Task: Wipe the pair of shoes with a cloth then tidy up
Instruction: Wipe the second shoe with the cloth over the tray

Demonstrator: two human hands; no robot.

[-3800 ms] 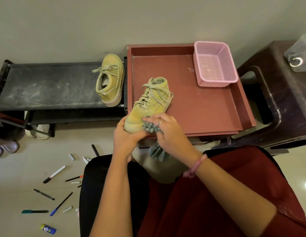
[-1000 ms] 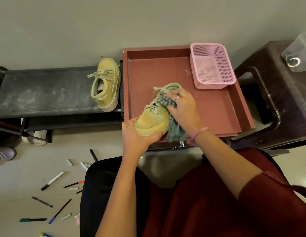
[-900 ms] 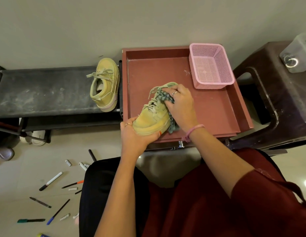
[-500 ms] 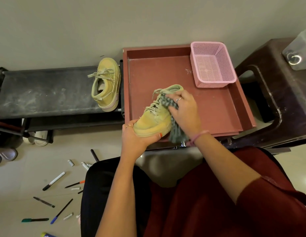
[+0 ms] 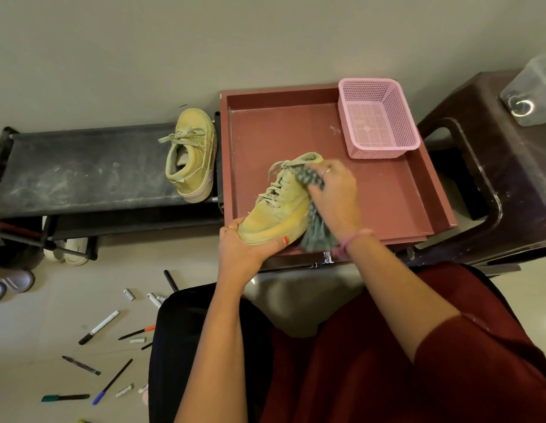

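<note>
A: How far along is the shoe cleaning?

B: About the middle, I think. The left hand (image 5: 245, 248) grips the toe of one shoe (image 5: 276, 206) in the red tray (image 5: 387, 190). The right hand (image 5: 334, 196) holds the cloth (image 5: 314, 209) bunched up and presses it on the side of that shoe.

A: And the other shoe?

B: The other shoe (image 5: 191, 154) sits on the black bench (image 5: 82, 166), just beside the tray. I can't tell if it is clean yet.

A: So what is left?

B: Finish wiping, then tidy up. Nothing looks put away.

A: What is the room like?

B: A pink basket (image 5: 378, 117) sits in the tray's far corner. Pens (image 5: 99, 326) lie all over the floor (image 5: 52, 315). A dark stool (image 5: 491, 178) stands to the right, by a plain wall (image 5: 204, 41).
</note>
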